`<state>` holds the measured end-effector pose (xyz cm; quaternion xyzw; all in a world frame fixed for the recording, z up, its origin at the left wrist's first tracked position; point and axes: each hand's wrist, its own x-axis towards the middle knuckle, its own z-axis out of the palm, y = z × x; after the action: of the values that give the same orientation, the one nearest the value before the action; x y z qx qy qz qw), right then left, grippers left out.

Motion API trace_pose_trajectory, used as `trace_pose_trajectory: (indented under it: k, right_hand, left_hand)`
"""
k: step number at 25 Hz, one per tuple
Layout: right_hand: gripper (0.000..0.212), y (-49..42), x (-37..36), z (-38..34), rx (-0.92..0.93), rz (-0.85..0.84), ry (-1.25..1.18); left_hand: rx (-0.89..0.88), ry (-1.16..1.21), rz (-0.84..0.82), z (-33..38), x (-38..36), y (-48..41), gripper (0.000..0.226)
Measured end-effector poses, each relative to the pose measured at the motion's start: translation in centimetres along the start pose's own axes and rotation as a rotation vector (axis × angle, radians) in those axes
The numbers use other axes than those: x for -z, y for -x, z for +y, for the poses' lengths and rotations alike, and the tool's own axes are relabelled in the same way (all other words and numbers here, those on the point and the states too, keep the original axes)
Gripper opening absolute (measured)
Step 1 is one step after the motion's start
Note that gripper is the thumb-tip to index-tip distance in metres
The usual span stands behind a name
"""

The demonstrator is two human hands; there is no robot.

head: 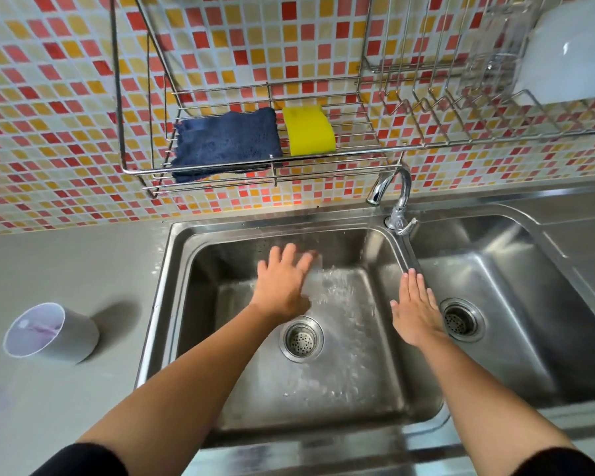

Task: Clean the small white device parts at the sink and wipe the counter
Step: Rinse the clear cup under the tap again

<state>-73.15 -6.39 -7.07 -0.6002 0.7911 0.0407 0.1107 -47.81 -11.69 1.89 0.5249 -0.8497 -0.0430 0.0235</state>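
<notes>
left hand (282,286) flat open in running water over left sink (172,304), holds nothing, likely rinsing. right hand (416,314) open, empty, by sink divider. white cup (49,333) on counter (83,262), maybe device part. blue cloth (225,142) waits on rack for wiping.

Steel sink (172,269) wet, water splashing; grey counter (66,262) left.

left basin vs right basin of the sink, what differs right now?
The left basin has water running into it and a splashed floor; the right basin has no stream. The left hand is spread open in the left basin's water; the right hand is open over the divider at the right basin's edge. Both are stainless with strainer drains.
</notes>
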Motion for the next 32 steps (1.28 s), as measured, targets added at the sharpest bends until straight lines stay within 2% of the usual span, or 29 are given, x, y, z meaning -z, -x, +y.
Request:
trace_pose_trajectory:
  k: [2, 3, 4, 6, 9, 11, 14, 15, 17, 20, 22, 26, 29, 32]
  right_hand:
    - [0.056, 0.7, 0.7, -1.4, 0.012, 0.065, -0.054]
    - [0.055, 1.3, 0.7, -2.7, 0.027, 0.091, -0.109]
    - [0.055, 2.2, 0.8, -4.5, 0.058, 0.091, -0.171]
    - [0.054, 3.9, 0.4, -8.7, 0.141, 0.076, -0.283]
    - [0.053, 6.0, 0.2, -16.7, 0.235, 0.084, -0.383]
    - [0.054, 7.5, 0.4, -22.5, 0.321, 0.093, -0.411]
    - [0.08, 9.4, -0.2, -30.5, 0.42, 0.057, -0.416]
    - [0.079, 9.8, -0.3, -32.7, 0.436, 0.049, -0.412]
    - [0.057, 11.3, 0.1, -36.7, 0.468, 0.031, -0.378]
    - [0.055, 12.9, -0.6, -41.1, 0.557, 0.079, -0.371]
    - [0.057, 13.4, -1.8, -43.1, 0.568, 0.082, -0.314]
    - [0.066, 14.0, -4.7, -43.9, 0.434, 0.045, -0.203]
    - [0.087, 14.0, -6.0, -44.0, 0.396, 0.067, -0.142]
    - [0.088, 13.9, -6.0, -44.1, 0.384, 0.055, -0.14]
  left_hand:
    - [0.308, 0.688, -0.011, -1.0, -0.1, 0.9, 0.082]
    - [0.405, 0.989, 0.012, -1.5, -0.1, 1.5, 0.079]
    - [0.473, 1.184, 0.036, -2.2, 0.0, 2.3, 0.077]
    - [0.511, 1.324, 0.099, -3.7, 0.8, 3.7, 0.075]
    - [0.447, 1.342, 0.229, -7.2, 3.7, 5.7, 0.085]
    - [0.443, 1.282, 0.31, -10.6, 6.3, 7.5, 0.079]
    - [0.45, 1.191, 0.409, -16.5, 10.3, 10.9, 0.078]
    - [0.453, 1.164, 0.43, -18.4, 11.4, 12.1, 0.08]
    - [0.466, 1.13, 0.476, -22.6, 12.8, 14.3, 0.081]
    - [0.526, 1.078, 0.545, -29.0, 13.6, 17.6, 0.08]
    - [0.581, 1.049, 0.555, -33.1, 13.4, 19.4, 0.081]
    - [0.688, 0.983, 0.499, -38.4, 10.4, 22.2, 0.08]
    - [0.774, 0.988, 0.431, -40.4, 6.8, 24.3, 0.077]
    - [0.785, 0.997, 0.324, -40.7, 4.0, 26.1, 0.077]
